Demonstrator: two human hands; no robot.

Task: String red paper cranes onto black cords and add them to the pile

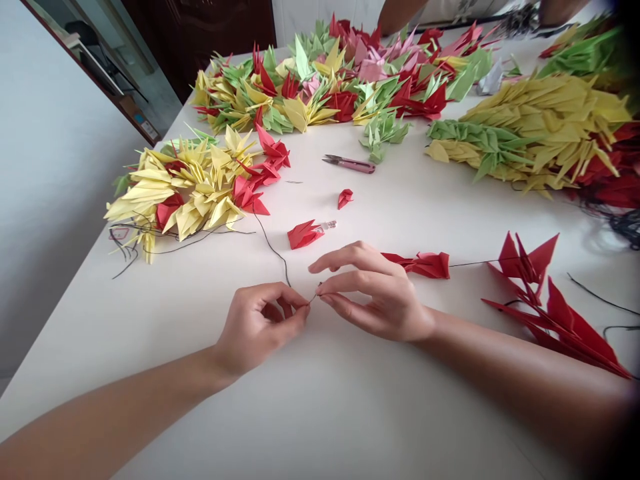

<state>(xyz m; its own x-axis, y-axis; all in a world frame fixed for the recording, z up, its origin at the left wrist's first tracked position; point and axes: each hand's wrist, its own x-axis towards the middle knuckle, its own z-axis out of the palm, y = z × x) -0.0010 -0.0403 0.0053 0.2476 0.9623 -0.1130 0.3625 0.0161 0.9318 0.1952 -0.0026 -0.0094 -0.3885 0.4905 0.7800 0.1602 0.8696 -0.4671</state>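
Note:
My left hand is closed in a pinch on a thin black thread, which runs up to a red folded paper crane in the left pile. My right hand faces it, thumb and a finger pinched on the short end of the thread; a small dark bit at these fingertips is too small to name. Just beyond my hands lie a red folded paper piece with a small clear tag and a smaller red paper piece. Red paper cranes on a black thread lie beside my right forearm.
Thread snips with pink handles and a needle lie mid-table. Around them are a yellow-and-red crane pile, a long mixed-colour pile at the back, and yellow-green strings at right. Another person's arm shows behind.

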